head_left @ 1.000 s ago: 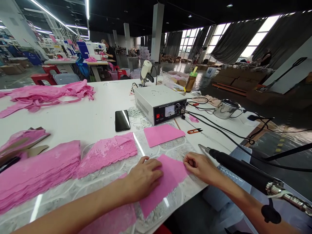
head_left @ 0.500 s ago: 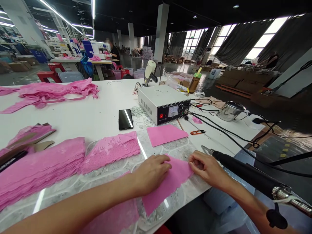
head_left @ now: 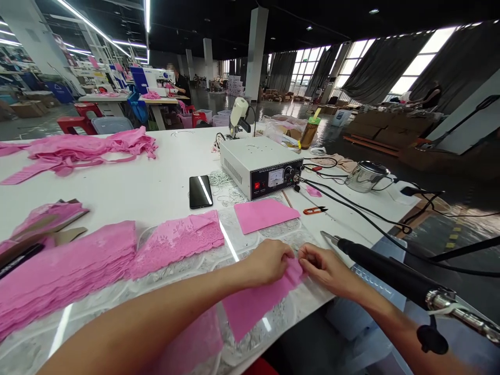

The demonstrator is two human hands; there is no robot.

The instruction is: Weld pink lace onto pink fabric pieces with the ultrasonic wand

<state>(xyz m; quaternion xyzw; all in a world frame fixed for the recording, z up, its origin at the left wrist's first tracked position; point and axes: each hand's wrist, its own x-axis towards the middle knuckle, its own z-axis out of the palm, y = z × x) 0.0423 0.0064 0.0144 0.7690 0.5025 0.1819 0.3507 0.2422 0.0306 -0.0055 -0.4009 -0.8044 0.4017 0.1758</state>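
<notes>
A pink fabric piece (head_left: 255,307) lies on the clear mat at the table's near edge. Its upper right corner is pinched by my right hand (head_left: 322,265), thumb against curled fingers. Close beside it, my left hand (head_left: 271,260) bends its fingers onto the same corner, and the cloth bunches slightly between both hands. Above my hands rests a flat pink fabric pile (head_left: 265,214). To the left are a folded pink lace piece (head_left: 179,237) and a tall stack of pink fabric (head_left: 74,265).
A black handheld tool with a metal tip (head_left: 385,268) slants in from the right, close to my right forearm. Orange thread snips (head_left: 314,210), a phone (head_left: 201,191) and a grey control box (head_left: 260,166) with cables lie beyond. A glass pot (head_left: 367,177) stands at right.
My left hand has slid right and away from me, from lying over the cloth to pinching at its corner beside my right hand. The corner is now bunched up.
</notes>
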